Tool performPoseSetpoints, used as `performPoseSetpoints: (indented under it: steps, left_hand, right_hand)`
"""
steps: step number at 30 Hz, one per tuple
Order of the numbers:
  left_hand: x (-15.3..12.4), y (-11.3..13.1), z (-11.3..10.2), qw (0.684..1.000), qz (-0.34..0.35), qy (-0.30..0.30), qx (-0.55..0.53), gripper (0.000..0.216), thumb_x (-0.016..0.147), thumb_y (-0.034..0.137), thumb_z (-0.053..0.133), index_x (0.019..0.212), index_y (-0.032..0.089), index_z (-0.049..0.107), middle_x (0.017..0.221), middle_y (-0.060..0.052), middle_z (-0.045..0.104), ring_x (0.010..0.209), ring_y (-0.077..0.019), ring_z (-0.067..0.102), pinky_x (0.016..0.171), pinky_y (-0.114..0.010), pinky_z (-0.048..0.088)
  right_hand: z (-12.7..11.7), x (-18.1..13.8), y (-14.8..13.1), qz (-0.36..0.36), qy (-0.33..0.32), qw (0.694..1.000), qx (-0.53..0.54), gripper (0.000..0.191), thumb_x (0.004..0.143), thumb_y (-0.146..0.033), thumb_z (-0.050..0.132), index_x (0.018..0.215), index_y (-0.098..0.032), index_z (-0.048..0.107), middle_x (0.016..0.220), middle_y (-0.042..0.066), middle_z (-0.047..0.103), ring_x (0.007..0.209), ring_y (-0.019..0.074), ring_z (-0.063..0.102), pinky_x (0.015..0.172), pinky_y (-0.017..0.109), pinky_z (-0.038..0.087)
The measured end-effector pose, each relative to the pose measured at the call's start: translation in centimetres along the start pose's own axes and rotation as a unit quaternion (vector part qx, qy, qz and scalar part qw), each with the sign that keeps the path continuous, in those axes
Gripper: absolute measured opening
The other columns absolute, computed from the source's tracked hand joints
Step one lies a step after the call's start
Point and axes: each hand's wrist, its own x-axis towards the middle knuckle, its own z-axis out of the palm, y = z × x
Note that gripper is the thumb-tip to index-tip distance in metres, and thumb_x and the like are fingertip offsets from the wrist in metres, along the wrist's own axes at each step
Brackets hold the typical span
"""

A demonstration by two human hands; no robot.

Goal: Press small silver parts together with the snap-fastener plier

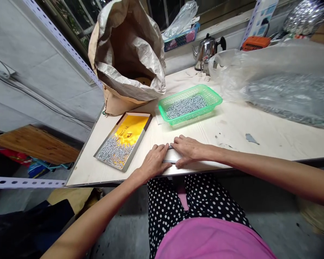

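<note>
My left hand [154, 160] and my right hand [187, 149] rest side by side on the white table [232, 133] near its front edge. Between them lies a small flat silvery object [169, 161], mostly covered; both hands' fingers curl over it. I cannot make out what it is. To the left a shallow gold-lined box lid [123, 140] holds a pile of small metal pins. Behind the hands stands a green plastic basket [190, 103] with many more of the same pins.
A large open brown paper sack [128, 54] stands at the back left. A clear plastic bag [280, 79] full of metal parts lies at the right. A steel kettle [205, 52] stands behind. A perforated shelf rail [24, 182] juts out at the left.
</note>
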Motion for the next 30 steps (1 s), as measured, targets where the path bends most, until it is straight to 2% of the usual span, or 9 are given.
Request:
performPoseSetpoints:
  steps: [3,6,12,18,22,24,26,28,30]
  left_hand:
    - [0.9,-0.4,-0.7,0.999,0.026,-0.019,0.027,0.075,0.079,0.049,0.067,0.139,0.013,0.040,0.124,-0.014,0.055,0.109,-0.0298,0.049,0.095,-0.042,0.043]
    - [1.6,-0.7,-1.1,0.998,0.044,-0.034,0.024,0.065,0.078,0.055,0.067,0.128,0.016,0.053,0.113,-0.011,0.058,0.103,-0.0278,0.051,0.089,-0.039,0.044]
    - [2.1,-0.9,-0.1,1.000,-0.002,0.007,-0.003,0.039,0.082,0.049,0.066,0.103,0.017,0.062,0.099,-0.007,0.061,0.095,-0.0239,0.053,0.079,-0.034,0.045]
    - [2.1,-0.8,0.2,0.999,-0.039,0.024,-0.015,0.023,0.088,0.041,0.061,0.089,0.018,0.063,0.092,-0.004,0.063,0.091,-0.0218,0.055,0.075,-0.032,0.046]
    - [1.7,-0.5,0.1,0.997,-0.067,0.041,-0.004,0.031,0.085,0.045,0.064,0.100,0.018,0.064,0.099,-0.006,0.063,0.097,-0.0244,0.056,0.080,-0.034,0.048]
    - [0.9,0.0,0.7,0.993,-0.085,0.076,0.001,0.045,0.084,0.048,0.065,0.116,0.017,0.059,0.108,-0.009,0.062,0.103,-0.0264,0.056,0.086,-0.037,0.049]
    - [-0.2,1.0,1.8,0.989,-0.088,0.120,-0.004,0.052,0.086,0.045,0.063,0.127,0.015,0.052,0.122,-0.012,0.059,0.113,-0.0279,0.054,0.095,-0.041,0.047]
    - [-1.3,2.4,3.2,0.986,-0.066,0.154,-0.018,0.052,0.090,0.040,0.060,0.132,0.013,0.047,0.136,-0.015,0.052,0.126,-0.0295,0.047,0.104,-0.044,0.041]
    - [-2.1,3.9,4.3,0.986,-0.023,0.161,-0.037,0.053,0.091,0.041,0.056,0.135,0.014,0.044,0.145,-0.015,0.046,0.137,-0.0310,0.037,0.111,-0.048,0.035]
  right_hand:
    - [-0.3,-0.5,-0.2,0.031,-0.020,0.999,-0.005,0.073,0.070,-0.058,0.075,0.120,-0.008,0.058,0.115,0.017,0.056,0.104,0.0317,0.050,0.078,0.037,0.044]
    - [-0.4,-0.8,-0.7,0.040,-0.014,0.999,-0.006,0.054,0.079,-0.045,0.070,0.117,-0.008,0.061,0.114,0.017,0.057,0.103,0.0295,0.052,0.080,0.036,0.044]
    - [-0.8,0.1,-0.9,0.030,-0.009,0.999,-0.026,0.024,0.089,-0.028,0.061,0.103,-0.009,0.066,0.107,0.015,0.062,0.104,0.0278,0.056,0.084,0.035,0.042]
    - [-0.5,1.8,-0.2,0.008,-0.019,1.000,-0.014,0.019,0.093,-0.022,0.052,0.097,-0.011,0.068,0.096,0.013,0.066,0.094,0.0243,0.061,0.077,0.031,0.042]
    - [-0.3,2.2,0.8,-0.017,0.001,0.999,-0.028,0.023,0.089,-0.029,0.061,0.102,-0.012,0.068,0.102,0.014,0.064,0.097,0.0262,0.058,0.076,0.031,0.042]
    - [-0.3,2.3,1.6,-0.031,0.003,0.999,-0.028,0.044,0.079,-0.042,0.072,0.109,-0.011,0.066,0.109,0.016,0.061,0.101,0.0293,0.056,0.077,0.033,0.043]
    - [-0.3,2.4,2.4,-0.048,0.005,0.999,-0.016,0.058,0.075,-0.051,0.073,0.115,-0.010,0.064,0.112,0.017,0.060,0.103,0.0303,0.055,0.078,0.033,0.043]
    - [-0.1,2.3,3.0,-0.058,0.016,0.998,0.000,0.051,0.084,-0.051,0.064,0.115,-0.011,0.064,0.110,0.016,0.061,0.100,0.0277,0.056,0.079,0.033,0.042]
    - [0.1,2.4,3.5,-0.045,0.035,0.998,0.000,0.034,0.092,-0.038,0.055,0.110,-0.013,0.067,0.105,0.014,0.063,0.095,0.0241,0.058,0.078,0.031,0.041]
